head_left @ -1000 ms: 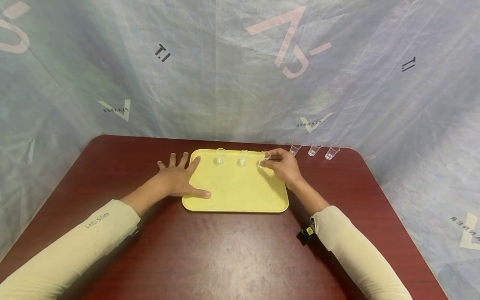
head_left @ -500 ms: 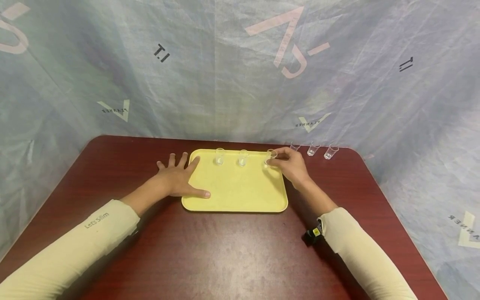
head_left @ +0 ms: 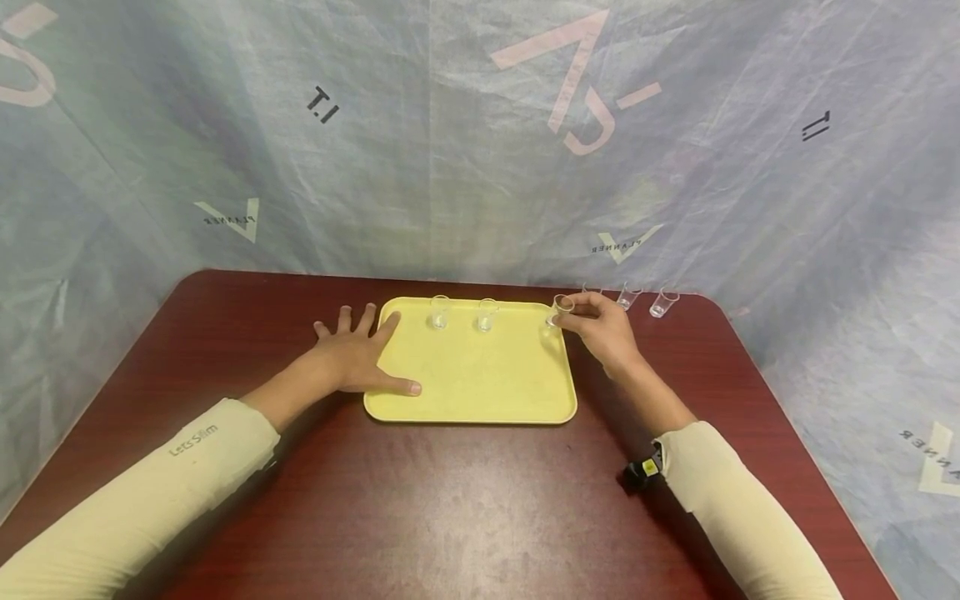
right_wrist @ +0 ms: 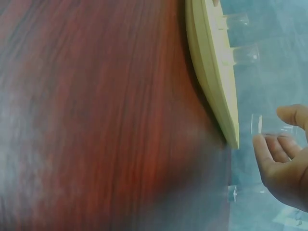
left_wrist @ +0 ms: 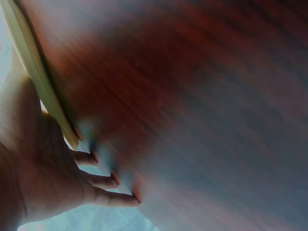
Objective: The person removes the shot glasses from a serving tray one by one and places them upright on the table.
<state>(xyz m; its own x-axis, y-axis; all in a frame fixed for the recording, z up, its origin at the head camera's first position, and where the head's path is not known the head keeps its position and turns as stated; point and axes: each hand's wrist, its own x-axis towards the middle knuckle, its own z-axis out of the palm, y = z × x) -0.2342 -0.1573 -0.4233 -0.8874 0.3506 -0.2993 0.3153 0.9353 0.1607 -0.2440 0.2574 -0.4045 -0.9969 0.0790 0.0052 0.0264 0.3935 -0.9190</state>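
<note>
My right hand [head_left: 606, 333] pinches a small clear shot glass [head_left: 561, 310] between thumb and fingers, upright, at the back right corner of the yellow tray [head_left: 465, 375]. In the right wrist view that held shot glass [right_wrist: 270, 125] shows a gap between it and the tray rim. Two more clear glasses, one left [head_left: 439, 313] and one in the middle [head_left: 487, 316], stand along the tray's back edge. With fingers spread, my left hand [head_left: 356, 358] rests over the tray's left edge, thumb on the tray and other fingertips reaching the table.
Behind and right of my right hand, three more clear glasses stand near the table's back edge, one partly hidden by the hand; the rightmost glass [head_left: 663, 303] is plainest. A grey printed sheet [head_left: 450, 167] hangs behind the dark red table [head_left: 450, 517].
My right hand has moved to the right with the shot glass, from further in on the tray's back edge to the tray's back right corner. The left hand and the tray stay in place.
</note>
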